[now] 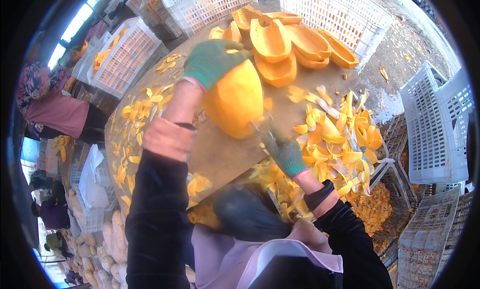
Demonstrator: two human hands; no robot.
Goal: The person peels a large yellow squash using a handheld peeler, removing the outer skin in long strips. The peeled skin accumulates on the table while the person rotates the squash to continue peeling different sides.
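Observation:
My left hand (213,62), in a green knit work glove, grips the upper end of a peeled orange pumpkin (236,101) that stands tilted on the brown tabletop (213,165). My right hand (284,152), gloved alike, is closed around a hand peeler (262,127), whose metal head is at the pumpkin's lower right side. The peeler is blurred, and its handle is mostly hidden in the glove. Beyond the pumpkin lie several hollowed, peeled pumpkin halves (272,41), partly stacked.
Long peel strips (337,139) are heaped right of my right hand, with smaller peelings (131,112) at the left. White plastic crates (330,18) stand beyond the table, and another crate (435,127) is at the right. Whole pale pumpkins (112,240) lie lower left. Other people are at the far left.

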